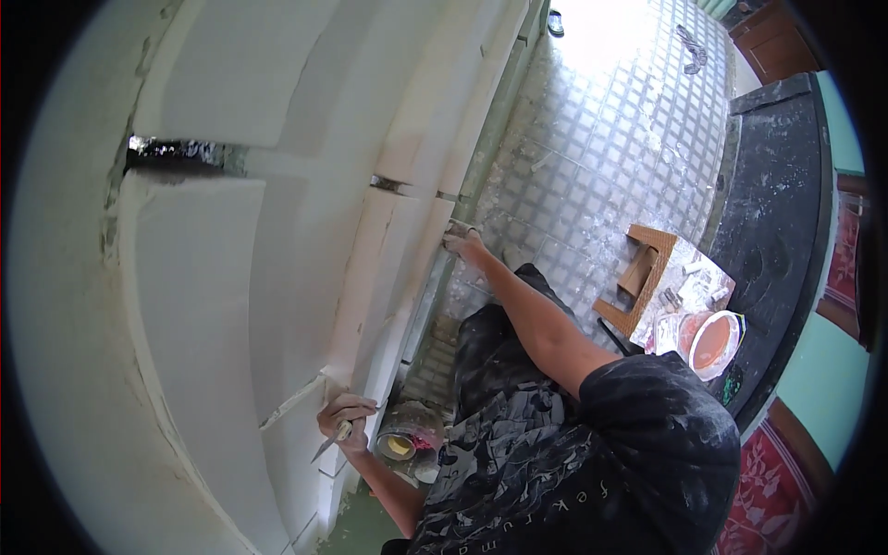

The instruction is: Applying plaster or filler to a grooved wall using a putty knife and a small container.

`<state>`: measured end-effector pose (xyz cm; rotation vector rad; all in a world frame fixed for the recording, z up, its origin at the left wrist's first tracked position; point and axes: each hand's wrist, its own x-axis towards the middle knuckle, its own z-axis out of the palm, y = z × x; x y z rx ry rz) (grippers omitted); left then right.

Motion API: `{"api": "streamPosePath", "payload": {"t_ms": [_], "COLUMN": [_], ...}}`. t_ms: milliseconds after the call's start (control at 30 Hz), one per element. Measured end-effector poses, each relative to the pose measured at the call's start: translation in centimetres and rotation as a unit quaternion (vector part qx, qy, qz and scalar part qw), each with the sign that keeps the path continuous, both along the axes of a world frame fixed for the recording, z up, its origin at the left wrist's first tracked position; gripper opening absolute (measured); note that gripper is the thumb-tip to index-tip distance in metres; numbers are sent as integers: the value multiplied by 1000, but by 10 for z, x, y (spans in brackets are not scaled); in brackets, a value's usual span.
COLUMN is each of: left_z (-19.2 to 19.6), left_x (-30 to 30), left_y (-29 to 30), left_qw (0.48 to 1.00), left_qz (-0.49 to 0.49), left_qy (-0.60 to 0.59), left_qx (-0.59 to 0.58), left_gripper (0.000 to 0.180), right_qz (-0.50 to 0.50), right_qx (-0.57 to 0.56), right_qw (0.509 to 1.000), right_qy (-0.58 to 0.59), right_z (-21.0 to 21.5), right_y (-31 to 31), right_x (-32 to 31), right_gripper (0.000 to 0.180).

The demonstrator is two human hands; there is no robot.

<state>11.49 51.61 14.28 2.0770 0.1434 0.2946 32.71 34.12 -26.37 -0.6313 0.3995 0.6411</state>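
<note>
My left hand (pixel 346 418) is closed round the handle of a putty knife (pixel 326 449), close against the pale moulded panels (pixel 301 398). The knife's thin metal blade points down and to the left. Reaching forward, my right hand (pixel 460 237) is at the panels' outer edge, whitened with powder, its fingers curled. Whatever it may hold there is hidden. Dark gaps (pixel 180 157) break the panels at the upper left, and a smaller gap (pixel 387 184) lies nearer my right hand.
Below my left hand stands a bucket (pixel 427 427) with something yellow inside. On the right, a wicker-patterned stool (pixel 689 268) carries small white-smeared items beside a white tub (pixel 726 365) with an orange-pink inside. A black ledge (pixel 777 194) borders the dusty tiled floor (pixel 592 139).
</note>
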Motion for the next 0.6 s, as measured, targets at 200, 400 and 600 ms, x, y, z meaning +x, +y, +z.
{"api": "streamPosePath", "payload": {"t_ms": [200,400,600], "left_z": [-6,-5,-9], "left_x": [-18,1,-9], "left_y": [13,6,8], "left_qw": [998,997,997], "left_qz": [44,30,60], "left_qy": [-31,-33,-26], "left_qx": [40,57,32], "left_gripper": [9,13,15], "right_qz": [90,109,217], "right_qx": [-19,-286,-269], "right_qw": [995,944,932], "right_qy": [-29,-120,-112], "right_z": [37,0,32], "right_y": [-15,9,-3], "right_x": [5,40,42], "right_gripper": [54,44,33]}}
